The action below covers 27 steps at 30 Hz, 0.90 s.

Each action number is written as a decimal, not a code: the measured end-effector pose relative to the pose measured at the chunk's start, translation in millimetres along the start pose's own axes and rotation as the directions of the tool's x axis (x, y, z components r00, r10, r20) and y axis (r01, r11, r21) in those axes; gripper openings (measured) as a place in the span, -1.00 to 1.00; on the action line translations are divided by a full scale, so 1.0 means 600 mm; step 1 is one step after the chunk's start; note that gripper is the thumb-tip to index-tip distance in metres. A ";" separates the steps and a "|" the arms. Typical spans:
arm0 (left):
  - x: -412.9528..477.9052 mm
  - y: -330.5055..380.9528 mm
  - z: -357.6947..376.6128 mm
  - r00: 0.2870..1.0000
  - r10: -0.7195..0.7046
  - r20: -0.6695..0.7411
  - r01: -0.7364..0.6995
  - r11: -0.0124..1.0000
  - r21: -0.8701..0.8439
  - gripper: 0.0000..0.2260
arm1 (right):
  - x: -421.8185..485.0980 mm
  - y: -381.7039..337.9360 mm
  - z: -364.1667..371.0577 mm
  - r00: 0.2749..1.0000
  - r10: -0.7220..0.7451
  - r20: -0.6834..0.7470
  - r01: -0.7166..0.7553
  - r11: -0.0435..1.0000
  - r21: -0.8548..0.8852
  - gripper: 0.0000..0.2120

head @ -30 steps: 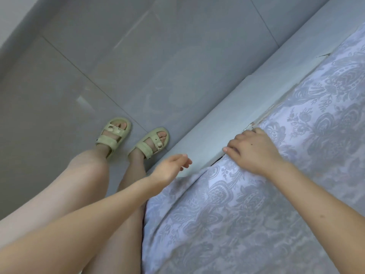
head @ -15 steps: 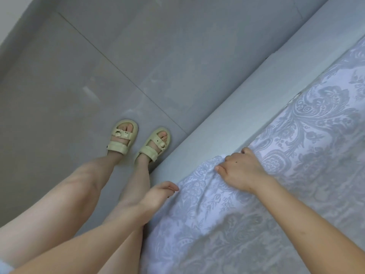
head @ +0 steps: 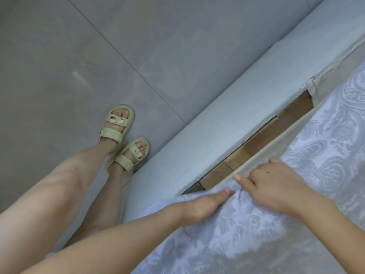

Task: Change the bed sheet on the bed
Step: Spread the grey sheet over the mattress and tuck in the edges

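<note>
One bed sheet [head: 296, 224], pale lilac-white with a woven floral damask pattern, lies over the bed at the lower right. Its free edge, and so its visible long axis, runs on a diagonal from the lower left up to the upper right, parallel to the bed frame. Two hands meet at that edge, close together but not touching. The right hand [head: 276, 191] has its fingers curled over the edge and its thumb flat along the top, a closed grip on the cloth. The left hand [head: 206, 204] is slightly blurred; its thumb lies on top of the hem and its fingers are out of sight under the fold, so its grip appears to pinch the sheet. Just beyond the hands a beige mattress side [head: 284, 143] shows as a narrow band. Beside it a wedge-shaped gap exposes a few brown wooden boards [head: 262, 141] laid end to end. One grey padded bed frame rail [head: 227, 119] borders the gap, its covering torn at the upper end. On the grey tiled floor [head: 98, 56] stand two pale green sandals [head: 116, 123], each with two straps and small charms too small to make out, both toes pointing up-right toward the rail.
</note>
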<state>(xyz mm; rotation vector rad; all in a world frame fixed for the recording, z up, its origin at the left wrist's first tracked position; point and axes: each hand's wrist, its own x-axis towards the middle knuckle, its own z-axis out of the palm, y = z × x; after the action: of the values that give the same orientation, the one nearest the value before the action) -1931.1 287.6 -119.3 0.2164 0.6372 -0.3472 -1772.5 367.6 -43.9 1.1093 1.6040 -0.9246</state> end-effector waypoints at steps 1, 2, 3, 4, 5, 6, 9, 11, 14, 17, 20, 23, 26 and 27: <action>0.009 -0.001 0.011 0.992 -0.111 0.066 0.111 0.994 -0.001 -0.42 | -0.008 0.001 -0.004 1.000 0.018 -0.003 -0.018 0.999 0.038 -0.44; 0.029 -0.011 0.009 0.970 -0.219 0.102 0.219 0.976 0.011 -0.33 | -0.011 0.000 -0.009 0.999 0.041 0.002 -0.041 0.997 0.070 -0.44; 0.039 -0.013 0.009 0.947 -0.303 0.111 0.302 0.953 0.024 -0.27 | -0.009 0.000 -0.012 0.998 0.059 0.004 -0.059 0.994 0.090 -0.44; 0.052 -0.020 -0.005 0.930 -0.361 0.072 0.360 0.933 0.021 -0.22 | -0.003 0.001 -0.014 0.998 0.069 -0.006 -0.068 0.993 0.100 -0.44; 0.057 -0.026 -0.021 0.925 -0.380 0.025 0.380 0.925 0.000 -0.17 | 0.010 0.003 -0.010 0.997 0.072 -0.027 -0.068 0.992 0.107 -0.43; 0.058 -0.029 -0.041 0.924 -0.380 -0.049 0.378 0.925 -0.041 -0.13 | 0.028 0.003 -0.005 0.996 0.066 -0.051 -0.061 0.994 0.092 -0.43; 0.037 -0.028 -0.095 0.915 -0.274 -0.298 0.242 0.960 -0.139 -0.24 | 0.097 -0.003 0.009 0.999 0.052 0.010 -0.052 0.998 0.027 -0.42; -0.003 -0.006 -0.122 0.871 -0.139 -0.471 0.048 0.979 -0.199 -0.33 | 0.137 -0.012 0.012 0.991 0.081 0.107 -0.078 0.997 -0.026 -0.37; -0.043 0.008 -0.130 0.771 0.129 -0.624 -0.183 0.983 -0.023 -0.57 | 0.167 -0.013 0.009 0.970 0.139 0.199 -0.130 0.990 -0.060 -0.32; -0.044 -0.028 -0.106 0.889 0.092 -0.448 -0.076 0.996 0.055 -0.59 | 0.166 -0.015 0.008 0.966 0.167 0.196 -0.165 0.986 -0.026 -0.32; -0.025 -0.052 -0.085 0.922 0.030 -0.386 0.029 0.989 0.145 -0.53 | 0.148 -0.017 0.010 0.988 0.156 0.021 -0.157 0.984 0.089 -0.36; -0.008 -0.066 -0.073 0.927 -0.078 -0.368 0.125 0.986 0.106 -0.53 | 0.119 -0.040 0.016 0.965 0.090 -0.245 -0.047 0.983 0.178 -0.51; -0.007 -0.076 -0.063 0.930 -0.095 -0.356 0.116 0.992 0.039 -0.52 | 0.091 -0.090 0.041 0.966 -0.033 -0.257 0.069 0.988 0.135 -0.54; -0.007 -0.079 -0.064 0.926 -0.092 -0.366 0.114 0.993 0.037 -0.51 | 0.085 -0.107 0.057 0.970 -0.054 -0.238 0.080 0.992 0.101 -0.51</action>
<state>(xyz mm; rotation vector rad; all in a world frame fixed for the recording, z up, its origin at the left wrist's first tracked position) -1973.0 256.8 -151.3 0.3074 1.0086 -0.4319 -1831.5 328.7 -98.0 1.2863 1.8096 -0.9637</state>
